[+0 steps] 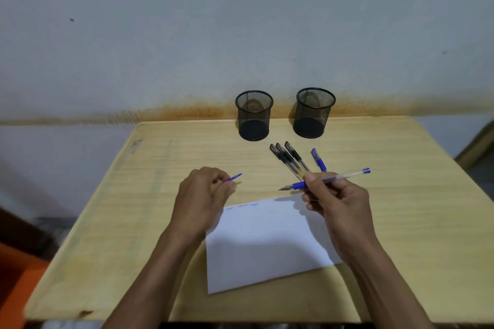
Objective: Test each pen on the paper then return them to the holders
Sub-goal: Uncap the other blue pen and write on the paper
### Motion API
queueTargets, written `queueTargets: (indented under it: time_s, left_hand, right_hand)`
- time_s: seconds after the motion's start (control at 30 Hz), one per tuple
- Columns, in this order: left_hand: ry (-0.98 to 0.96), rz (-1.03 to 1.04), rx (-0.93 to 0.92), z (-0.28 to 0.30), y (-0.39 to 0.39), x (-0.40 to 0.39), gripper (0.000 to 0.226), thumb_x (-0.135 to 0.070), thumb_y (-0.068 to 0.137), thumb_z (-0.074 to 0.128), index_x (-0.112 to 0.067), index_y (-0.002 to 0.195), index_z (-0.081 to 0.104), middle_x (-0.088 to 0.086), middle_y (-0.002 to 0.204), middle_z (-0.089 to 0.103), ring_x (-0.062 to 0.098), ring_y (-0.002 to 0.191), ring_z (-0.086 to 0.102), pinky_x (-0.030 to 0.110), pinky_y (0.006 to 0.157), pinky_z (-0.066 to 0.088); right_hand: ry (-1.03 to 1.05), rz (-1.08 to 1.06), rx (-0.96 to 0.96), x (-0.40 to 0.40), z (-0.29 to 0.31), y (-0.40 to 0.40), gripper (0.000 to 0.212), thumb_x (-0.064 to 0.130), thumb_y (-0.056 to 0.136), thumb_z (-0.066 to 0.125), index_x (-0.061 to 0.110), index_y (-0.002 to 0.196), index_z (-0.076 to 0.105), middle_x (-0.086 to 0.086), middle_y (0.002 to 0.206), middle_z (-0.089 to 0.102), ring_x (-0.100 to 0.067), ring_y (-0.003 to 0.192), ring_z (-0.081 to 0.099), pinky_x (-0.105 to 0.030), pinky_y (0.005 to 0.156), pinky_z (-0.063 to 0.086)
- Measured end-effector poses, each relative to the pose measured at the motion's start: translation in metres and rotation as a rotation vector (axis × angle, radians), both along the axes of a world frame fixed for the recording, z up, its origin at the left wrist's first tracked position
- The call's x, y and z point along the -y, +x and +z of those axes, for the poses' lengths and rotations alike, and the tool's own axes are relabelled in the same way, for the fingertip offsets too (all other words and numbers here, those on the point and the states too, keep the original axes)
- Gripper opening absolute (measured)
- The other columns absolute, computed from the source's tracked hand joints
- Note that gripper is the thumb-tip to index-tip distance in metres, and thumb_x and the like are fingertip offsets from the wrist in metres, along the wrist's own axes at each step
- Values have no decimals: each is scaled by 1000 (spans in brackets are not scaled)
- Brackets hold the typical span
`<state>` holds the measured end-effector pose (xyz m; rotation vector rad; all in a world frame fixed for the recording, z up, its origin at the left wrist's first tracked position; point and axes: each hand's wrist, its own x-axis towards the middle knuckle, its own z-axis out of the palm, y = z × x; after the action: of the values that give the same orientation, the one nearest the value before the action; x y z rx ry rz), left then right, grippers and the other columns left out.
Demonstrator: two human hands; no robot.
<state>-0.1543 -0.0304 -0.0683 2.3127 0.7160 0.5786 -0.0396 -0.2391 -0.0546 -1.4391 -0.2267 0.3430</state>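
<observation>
The right hand (334,195) grips an uncapped blue pen (324,180) with curled fingers, holding it above the counter (160,222) just past the far right corner of the paper (267,243); the bare tip points toward the counter's left edge and the blue end plug toward its right edge. The left hand (203,195) hovers over the paper's far left corner with its fingers curled, pinching the blue cap (234,177), whose clip sticks out toward the far edge. The white paper lies slightly skewed near the counter's near edge, with a few small blue scribbles (242,206) along its far margin. Three black pens (288,159) lie side by side, capped, between the right hand and the holders, and another capped blue pen (318,160) lies just to their right. Two black mesh holders stand along the far edge of the counter, the left holder (254,115) and the right holder (314,112) apart from each other
</observation>
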Motion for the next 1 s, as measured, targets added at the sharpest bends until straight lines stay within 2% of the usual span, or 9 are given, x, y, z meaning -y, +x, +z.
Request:
queueTargets:
  time_s: [0.1, 0.23, 0.33, 0.47, 0.5, 0.57, 0.63, 0.77, 1.0]
  left_hand:
    - [108, -11, -132, -1, 25, -9, 25, -32, 85, 62, -13, 71, 67, 6, 77, 68, 27, 84, 61, 41, 75, 50]
    - [198, -19, -135, -7, 44, -21, 17, -29, 92, 68, -15, 89, 79, 1, 101, 69, 23, 101, 57, 36, 80, 42]
    - [245, -23, -127, -20, 46, -26, 25, -31, 94, 65, -18, 77, 77, 0, 82, 66, 26, 86, 58, 38, 70, 46]
    - [260, -86, -83, -28, 36, -27, 38, -36, 101, 49, -18, 67, 51, -4, 61, 44, 21, 66, 42, 32, 57, 32]
    - [200, -100, -46, -27, 33, -26, 35, -37, 102, 48, -19, 73, 54, -6, 65, 52, 19, 67, 47, 34, 59, 38]
    - [-2, -80, 57, -26, 22, -20, 24, -40, 99, 55, -20, 105, 68, -12, 98, 70, 8, 91, 61, 31, 80, 50]
    - [-18, -91, 127, -22, 10, -11, 35, -40, 94, 64, -21, 123, 67, -10, 121, 67, 7, 115, 59, 27, 96, 46]
    - [302, -327, 65, -32, -10, -5, 35, -49, 86, 66, -21, 104, 76, -6, 112, 73, 15, 107, 65, 33, 92, 49]
    - [363, -415, -28, -44, -15, -4, 45, -64, 79, 67, -27, 103, 77, -2, 114, 72, 25, 105, 66, 46, 90, 48]
  right_hand:
    - [-11, -20, 9, 4, 2, 2, 16, 22, 91, 73, 8, 86, 78, -6, 65, 69, -16, 65, 63, -35, 69, 52]
    - [-45, -23, 34, 6, 3, 3, 16, 22, 91, 72, 8, 86, 77, -5, 64, 69, -14, 63, 63, -29, 66, 53]
    - [-62, -24, 32, 5, -2, 1, 17, 23, 91, 72, 8, 85, 76, -4, 63, 70, -10, 61, 64, -24, 64, 55]
    - [-73, -21, -2, 3, -6, -5, 13, 21, 93, 71, 10, 91, 76, -4, 63, 70, -9, 61, 65, -19, 61, 55]
    - [-71, -23, -10, 2, -6, -6, 12, 20, 93, 70, 10, 92, 76, -6, 65, 72, -10, 61, 66, -20, 62, 56]
    - [-65, -24, -35, -1, -6, -10, 11, 18, 95, 68, 8, 95, 74, -9, 71, 76, -14, 64, 71, -24, 65, 60]
    - [-46, -8, -42, -4, -3, -13, 9, 12, 95, 67, 3, 97, 68, -11, 80, 78, -17, 72, 76, -26, 64, 62]
    - [-97, 33, 87, -13, 0, -17, 18, -3, 83, 77, 2, 90, 61, -9, 80, 77, -20, 73, 77, -25, 57, 59]
    - [-351, 167, 269, -34, -19, -16, 14, 3, 79, 76, 16, 80, 72, 2, 79, 75, -9, 74, 72, -28, 71, 60]
